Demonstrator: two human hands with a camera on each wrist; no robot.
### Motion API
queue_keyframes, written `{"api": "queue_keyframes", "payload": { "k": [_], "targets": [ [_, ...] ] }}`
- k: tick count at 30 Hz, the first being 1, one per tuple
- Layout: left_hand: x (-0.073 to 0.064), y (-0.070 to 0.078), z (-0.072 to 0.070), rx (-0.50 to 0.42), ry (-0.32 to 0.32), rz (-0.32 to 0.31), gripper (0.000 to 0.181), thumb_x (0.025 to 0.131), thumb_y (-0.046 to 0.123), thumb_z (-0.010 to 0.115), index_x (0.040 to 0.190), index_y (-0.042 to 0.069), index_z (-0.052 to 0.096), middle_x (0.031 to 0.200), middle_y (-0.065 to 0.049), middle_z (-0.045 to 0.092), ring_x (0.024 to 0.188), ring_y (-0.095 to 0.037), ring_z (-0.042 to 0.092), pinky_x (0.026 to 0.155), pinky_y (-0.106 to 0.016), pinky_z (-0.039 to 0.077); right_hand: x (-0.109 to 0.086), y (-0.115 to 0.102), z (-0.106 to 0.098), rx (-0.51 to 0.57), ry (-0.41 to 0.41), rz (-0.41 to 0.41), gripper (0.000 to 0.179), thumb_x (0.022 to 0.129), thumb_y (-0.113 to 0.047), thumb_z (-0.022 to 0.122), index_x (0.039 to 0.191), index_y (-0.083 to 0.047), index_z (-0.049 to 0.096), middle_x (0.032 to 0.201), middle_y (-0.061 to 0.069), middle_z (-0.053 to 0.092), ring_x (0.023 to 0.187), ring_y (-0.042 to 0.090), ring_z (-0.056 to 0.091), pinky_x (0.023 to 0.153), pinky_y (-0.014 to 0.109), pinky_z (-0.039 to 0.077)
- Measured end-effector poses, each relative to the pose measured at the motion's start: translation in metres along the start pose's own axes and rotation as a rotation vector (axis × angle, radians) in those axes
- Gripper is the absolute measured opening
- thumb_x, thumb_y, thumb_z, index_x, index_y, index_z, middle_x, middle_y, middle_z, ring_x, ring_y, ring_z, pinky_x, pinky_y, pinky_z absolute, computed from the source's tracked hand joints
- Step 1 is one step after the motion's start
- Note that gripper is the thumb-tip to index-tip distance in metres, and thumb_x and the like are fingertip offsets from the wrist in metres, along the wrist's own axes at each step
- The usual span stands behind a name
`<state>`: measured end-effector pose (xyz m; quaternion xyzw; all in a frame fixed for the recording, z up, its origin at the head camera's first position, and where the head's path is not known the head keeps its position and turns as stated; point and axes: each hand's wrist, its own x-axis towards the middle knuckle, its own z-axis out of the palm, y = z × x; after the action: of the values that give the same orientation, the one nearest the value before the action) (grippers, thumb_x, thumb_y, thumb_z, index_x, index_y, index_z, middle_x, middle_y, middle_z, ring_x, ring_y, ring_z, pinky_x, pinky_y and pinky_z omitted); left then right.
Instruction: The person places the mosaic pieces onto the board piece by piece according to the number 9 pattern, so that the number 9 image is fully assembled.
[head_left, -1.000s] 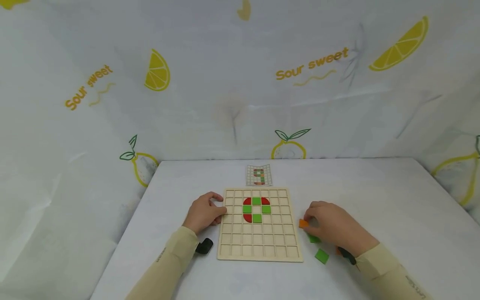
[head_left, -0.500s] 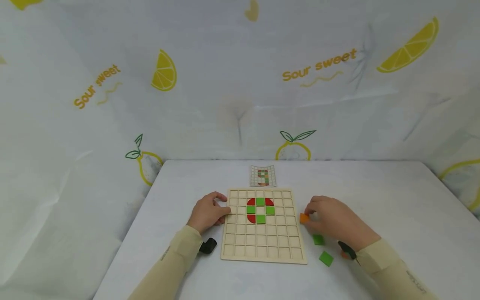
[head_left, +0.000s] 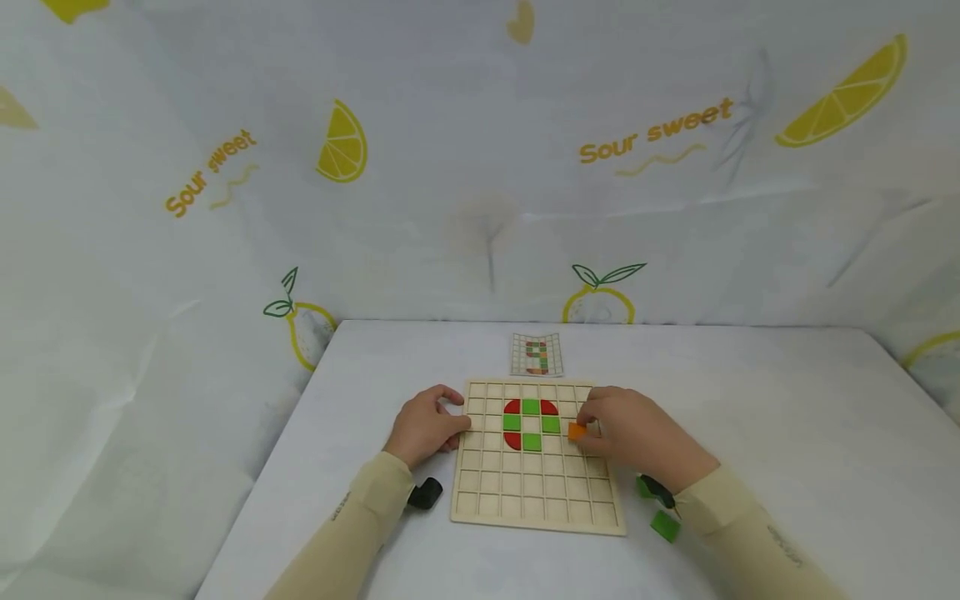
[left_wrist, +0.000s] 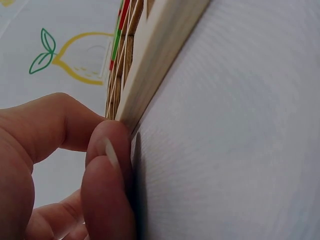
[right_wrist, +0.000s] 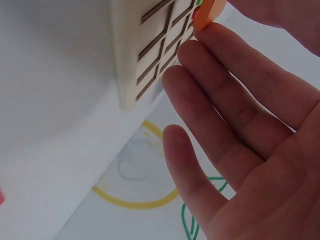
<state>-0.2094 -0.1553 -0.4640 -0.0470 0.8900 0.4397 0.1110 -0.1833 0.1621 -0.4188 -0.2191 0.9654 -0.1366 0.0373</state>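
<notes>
A wooden grid board (head_left: 532, 483) lies on the table, with several red and green tiles set in a ring in its upper cells. My left hand (head_left: 426, 427) grips its left edge, the thumb overlapping the rim; in the left wrist view the fingertips (left_wrist: 107, 145) press right at the frame (left_wrist: 150, 70). Over the board's right side, my right hand (head_left: 641, 433) pinches an orange square tile (head_left: 576, 431) between thumb and forefinger. Up close in the right wrist view that orange tile (right_wrist: 207, 14) shows at the forefinger's tip, the other fingers (right_wrist: 215, 115) extended.
Behind the board lies a small pattern card (head_left: 536, 355) with a coloured grid design. Green tiles (head_left: 665, 526) rest on the table right of the board, one partly covered by the right wrist's black strap piece. A white cloth printed with lemons (head_left: 598, 305) hangs behind the table.
My right hand has carried the orange tile left from the table beside the board to above its right columns. The left hand stays at the board's edge. The head view has shifted slightly.
</notes>
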Motion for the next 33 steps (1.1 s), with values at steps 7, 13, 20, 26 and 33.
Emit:
{"api": "queue_keyframes", "payload": {
  "k": [7,13,20,26,33],
  "targets": [
    [0.0,0.0,0.002,-0.003,0.0,0.004,0.033,0.09,0.024,0.082,0.119,0.017,0.07,0.073,-0.003,0.071,0.058,-0.016,0.067,0.057,-0.028,0.054,0.008,-0.018,0.005,-0.002,0.025,-0.09,0.011,0.09,-0.026,0.088,0.093,-0.017,0.082,0.091,-0.009,0.067,0.083,0.007,0.058,0.08,0.032,0.057],
    [0.0,0.002,0.004,-0.013,-0.005,0.005,0.032,0.089,0.024,0.083,0.118,0.018,0.07,0.073,-0.002,0.071,0.058,-0.015,0.067,0.057,-0.027,0.054,0.01,-0.023,0.011,0.007,0.04,-0.113,0.004,0.09,-0.018,0.083,0.087,-0.018,0.081,0.084,-0.01,0.064,0.074,0.006,0.051,0.071,0.026,0.049],
    [0.0,0.002,0.003,-0.007,-0.008,0.001,0.032,0.089,0.023,0.083,0.118,0.018,0.07,0.071,-0.002,0.071,0.056,-0.015,0.065,0.056,-0.027,0.053,0.01,-0.024,0.015,-0.064,0.033,-0.112,0.006,0.089,-0.022,0.086,0.089,-0.017,0.082,0.085,-0.009,0.065,0.074,0.006,0.052,0.072,0.028,0.052],
    [0.001,0.001,0.001,0.006,-0.002,0.002,0.033,0.089,0.024,0.083,0.119,0.017,0.07,0.072,-0.003,0.071,0.057,-0.016,0.066,0.057,-0.028,0.053,0.011,-0.022,0.015,-0.084,0.034,-0.124,0.009,0.088,-0.024,0.088,0.089,-0.018,0.082,0.084,-0.01,0.063,0.073,0.006,0.052,0.074,0.029,0.052],
    [0.003,0.0,-0.001,0.007,0.002,-0.006,0.033,0.089,0.025,0.082,0.119,0.018,0.07,0.072,-0.002,0.072,0.057,-0.016,0.066,0.058,-0.028,0.053,0.014,-0.022,0.017,-0.078,0.049,-0.159,0.006,0.088,-0.021,0.087,0.089,-0.017,0.082,0.082,-0.01,0.063,0.072,0.006,0.051,0.075,0.03,0.053]
  ]
}}
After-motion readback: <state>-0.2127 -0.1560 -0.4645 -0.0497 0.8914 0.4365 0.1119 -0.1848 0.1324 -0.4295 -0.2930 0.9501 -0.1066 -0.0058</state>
